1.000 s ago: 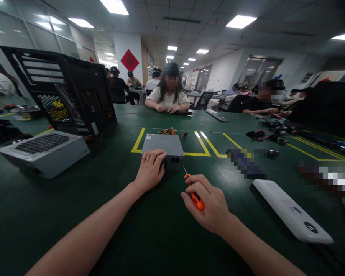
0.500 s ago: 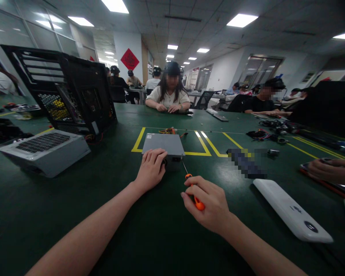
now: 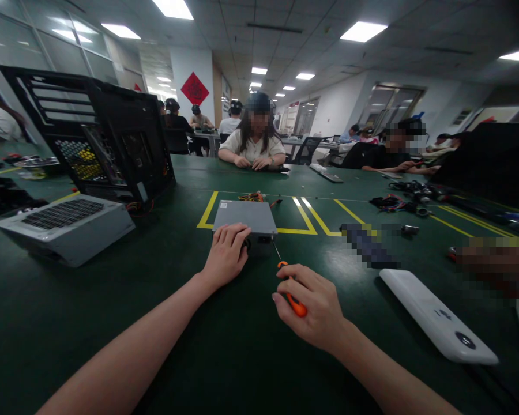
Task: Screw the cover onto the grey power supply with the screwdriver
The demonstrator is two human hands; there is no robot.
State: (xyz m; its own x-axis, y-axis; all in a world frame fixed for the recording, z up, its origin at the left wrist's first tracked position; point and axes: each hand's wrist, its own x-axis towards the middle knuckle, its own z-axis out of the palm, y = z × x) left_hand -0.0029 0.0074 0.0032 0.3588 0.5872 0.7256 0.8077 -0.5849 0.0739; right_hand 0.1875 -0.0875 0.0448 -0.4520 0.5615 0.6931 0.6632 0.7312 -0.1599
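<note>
A grey metal computer power supply (image 3: 246,214) lies flat on the green table in front of me. My left hand (image 3: 227,251) holds its front left corner, fingers over the top and thumb at the front side. A screwdriver (image 3: 294,302) with an orange handle is in my right hand (image 3: 313,302), gripped between thumb and fingers. Its thin shaft slants up and away toward the supply's front right corner. The tip is too small to tell whether it touches a screw. Colored cables (image 3: 251,197) show behind the supply.
At left stand a black computer case (image 3: 125,138) and a second, larger power supply (image 3: 69,222). A white device (image 3: 436,316) lies on the right, near a pixelated dark object (image 3: 369,245). Co-workers sit across the table and at right. Cables (image 3: 391,203) lie farther back.
The screwdriver's orange handle has turned slightly in my right hand. My left hand and the power supply stay in place. The view has shifted a little.
</note>
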